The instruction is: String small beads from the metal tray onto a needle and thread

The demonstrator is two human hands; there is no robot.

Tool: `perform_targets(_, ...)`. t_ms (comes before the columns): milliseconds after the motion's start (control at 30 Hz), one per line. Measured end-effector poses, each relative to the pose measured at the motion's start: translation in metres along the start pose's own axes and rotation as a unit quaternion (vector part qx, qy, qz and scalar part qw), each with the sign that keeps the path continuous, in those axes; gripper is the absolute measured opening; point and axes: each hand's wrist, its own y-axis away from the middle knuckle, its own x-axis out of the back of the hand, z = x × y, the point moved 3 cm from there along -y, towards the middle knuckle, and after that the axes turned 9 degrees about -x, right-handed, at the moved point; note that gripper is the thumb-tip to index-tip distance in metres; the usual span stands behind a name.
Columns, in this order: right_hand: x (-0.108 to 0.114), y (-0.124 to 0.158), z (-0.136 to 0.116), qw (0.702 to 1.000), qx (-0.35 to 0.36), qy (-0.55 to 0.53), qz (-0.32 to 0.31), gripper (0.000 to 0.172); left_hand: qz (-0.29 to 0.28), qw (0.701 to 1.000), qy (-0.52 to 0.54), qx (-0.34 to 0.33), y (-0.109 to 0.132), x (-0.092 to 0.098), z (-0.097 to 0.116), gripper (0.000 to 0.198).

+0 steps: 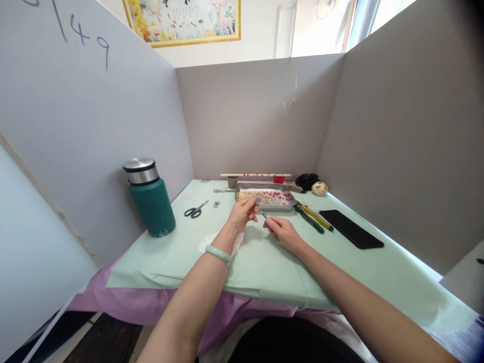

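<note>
My left hand [242,214] hovers just in front of a metal tray [264,206], fingers pinched together on something too small to make out. A pale green bangle [218,253] sits on that wrist. My right hand [282,231] rests on the pale green table cover [264,267] close to the left hand, fingers closed on a thin metal tool [264,215] whose tip points toward the left fingers. The tray holds several small red and pale beads.
A teal flask [150,198] stands at the left. Scissors [195,209] lie beyond it, pliers [313,217] and a black phone [351,228] to the right. A wooden stick [255,175], a small cup [232,182] and a red pot [279,179] line the back. Grey partitions enclose three sides.
</note>
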Motion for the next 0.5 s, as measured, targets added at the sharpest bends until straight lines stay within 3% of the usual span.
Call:
perform_targets(300,0.0055,-0.0044,0.0073,0.998,-0.03,-0.033,0.052,0.031,0.019,1.0,0.009,0.0,0.0003,0.002,-0.002,0.032)
perform_targets(500,0.0076,-0.0039,0.0039,0.996,-0.03,-0.009,0.084,0.03,-0.019,0.999,-0.003,0.037,0.0037,-0.0009,-0.0068,0.027)
